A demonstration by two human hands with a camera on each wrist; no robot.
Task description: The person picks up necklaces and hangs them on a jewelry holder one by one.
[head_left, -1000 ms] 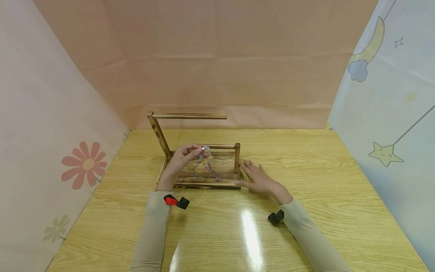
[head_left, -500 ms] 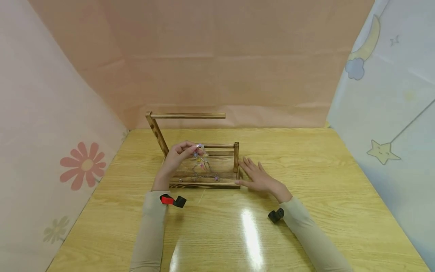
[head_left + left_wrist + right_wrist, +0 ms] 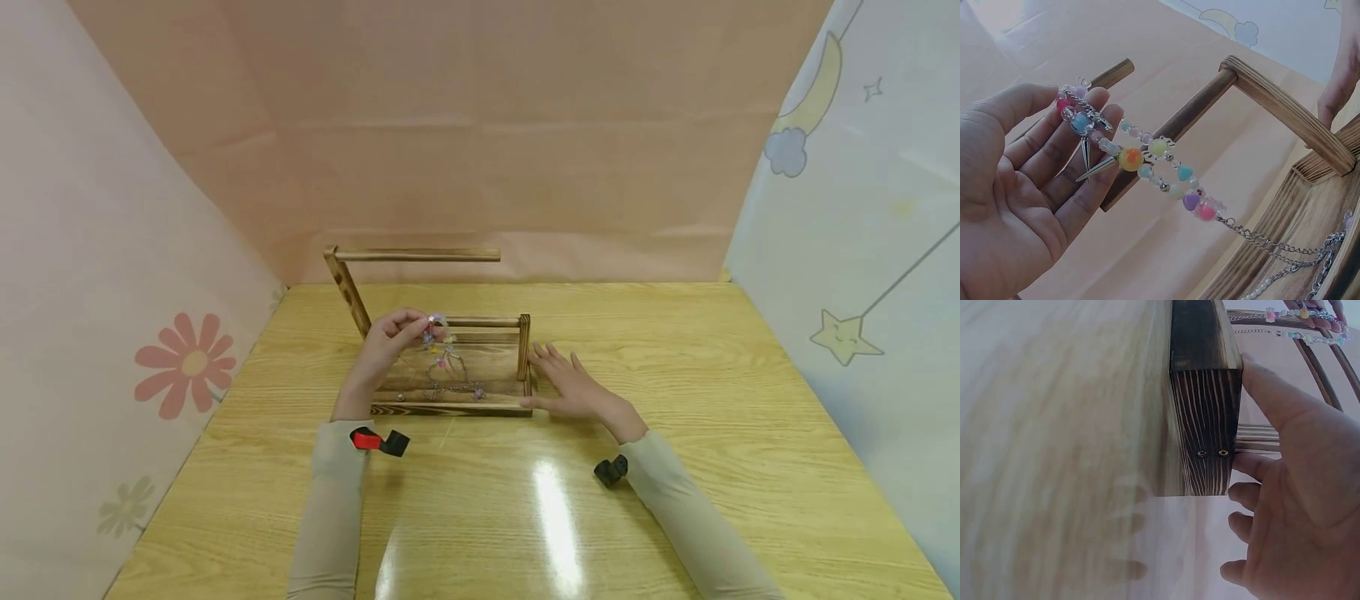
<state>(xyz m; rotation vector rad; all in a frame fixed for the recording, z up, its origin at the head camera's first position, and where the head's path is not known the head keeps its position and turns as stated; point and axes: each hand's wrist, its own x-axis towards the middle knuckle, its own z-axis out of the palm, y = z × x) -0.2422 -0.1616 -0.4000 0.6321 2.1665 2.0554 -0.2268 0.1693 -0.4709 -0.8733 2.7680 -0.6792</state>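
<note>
In the head view my left hand [image 3: 384, 348] pinches one end of a beaded chain necklace [image 3: 442, 362] between thumb and fingers, above the tray of a wooden jewelry stand [image 3: 450, 409]. Close up in the left wrist view, the necklace [image 3: 1132, 158] shows colourful beads, silver spikes and a clasp at the fingertips. Its silver chain [image 3: 1260, 237] runs down into the tray among other chain. My right hand [image 3: 576, 392] rests at the stand's right end. Its thumb and fingers touch the wooden end block [image 3: 1207, 425] in the right wrist view.
An upper wooden rod [image 3: 416, 255] juts right from a tall left post [image 3: 348, 292]. A lower rod [image 3: 483, 322] meets a short right post [image 3: 523, 348]. A small round piece [image 3: 401, 397] lies in the tray. Patterned walls surround the wooden table [image 3: 465, 517].
My left hand has shifted a little to the left, drawing the beaded end of the necklace with it. The right hand stays at the stand's end.
</note>
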